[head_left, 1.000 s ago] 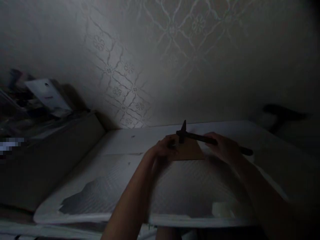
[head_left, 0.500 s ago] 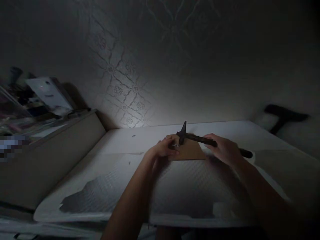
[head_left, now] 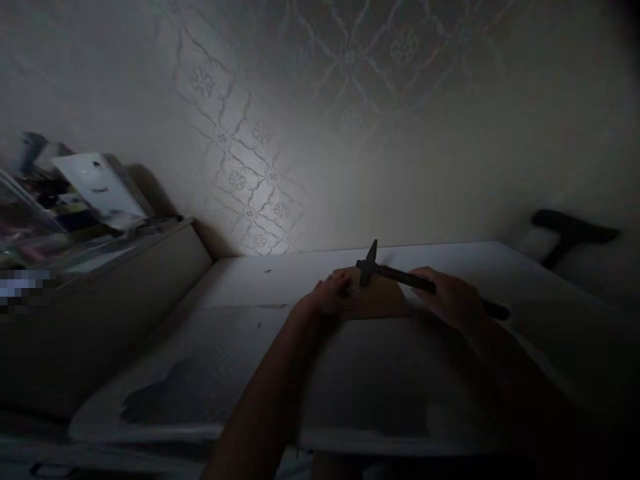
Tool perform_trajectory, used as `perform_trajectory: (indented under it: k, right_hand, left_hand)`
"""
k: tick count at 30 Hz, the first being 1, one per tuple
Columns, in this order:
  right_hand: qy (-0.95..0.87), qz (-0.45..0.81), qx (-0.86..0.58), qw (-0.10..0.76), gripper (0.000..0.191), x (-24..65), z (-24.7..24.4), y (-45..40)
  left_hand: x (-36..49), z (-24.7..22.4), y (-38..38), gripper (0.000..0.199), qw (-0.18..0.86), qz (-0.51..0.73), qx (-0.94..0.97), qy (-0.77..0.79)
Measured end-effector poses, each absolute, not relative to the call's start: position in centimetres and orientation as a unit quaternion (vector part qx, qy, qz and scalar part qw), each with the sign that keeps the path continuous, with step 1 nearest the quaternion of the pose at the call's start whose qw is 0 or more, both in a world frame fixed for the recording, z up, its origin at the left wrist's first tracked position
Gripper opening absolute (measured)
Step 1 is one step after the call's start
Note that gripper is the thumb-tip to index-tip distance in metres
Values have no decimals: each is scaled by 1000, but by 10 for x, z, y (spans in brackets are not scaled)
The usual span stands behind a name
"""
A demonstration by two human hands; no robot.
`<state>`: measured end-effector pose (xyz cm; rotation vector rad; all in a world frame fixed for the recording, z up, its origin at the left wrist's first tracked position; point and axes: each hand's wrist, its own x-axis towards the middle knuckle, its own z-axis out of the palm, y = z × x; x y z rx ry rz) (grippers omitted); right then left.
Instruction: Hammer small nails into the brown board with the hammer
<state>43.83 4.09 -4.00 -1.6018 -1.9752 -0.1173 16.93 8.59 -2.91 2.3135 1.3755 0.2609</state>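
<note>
A brown board point(head_left: 383, 300) lies flat on the white table point(head_left: 240, 277). My left hand point(head_left: 333, 295) rests on the board's left part, near some small shiny pieces too small to make out; its fingers are dim, and whether they pinch anything is hidden. My right hand point(head_left: 447, 293) is wrapped round the handle of a dark hammer point(head_left: 397, 274). The hammer's head is over the board, just right of my left fingers, with its pointed end up. Whether the head touches the board cannot be made out.
At the left, a raised cabinet point(head_left: 140, 267) bears a white box point(head_left: 100, 187) and clutter. A dark T-shaped object point(head_left: 570, 230) stands at the right beyond the table. Two tiny items lie on the table's left half. A patterned wall rises behind.
The hammer head has shifted slightly to the right and up, along with my right hand. My left hand has barely moved. The table looks darker and the wall brighter.
</note>
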Motion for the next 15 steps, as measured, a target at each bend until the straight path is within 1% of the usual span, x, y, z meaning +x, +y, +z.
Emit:
perform_trajectory:
  k: [5, 10, 15]
  right_hand:
    - [-741, -45, -606, 286, 30, 439, -40, 42]
    - [-745, -40, -603, 284, 29, 440, -41, 43]
    - [-741, -53, -606, 282, 29, 439, -41, 42]
  left_hand:
    - [171, -29, 84, 81, 224, 59, 827, 513]
    - [172, -31, 85, 78, 223, 81, 829, 506]
    - [173, -31, 84, 79, 211, 68, 824, 522]
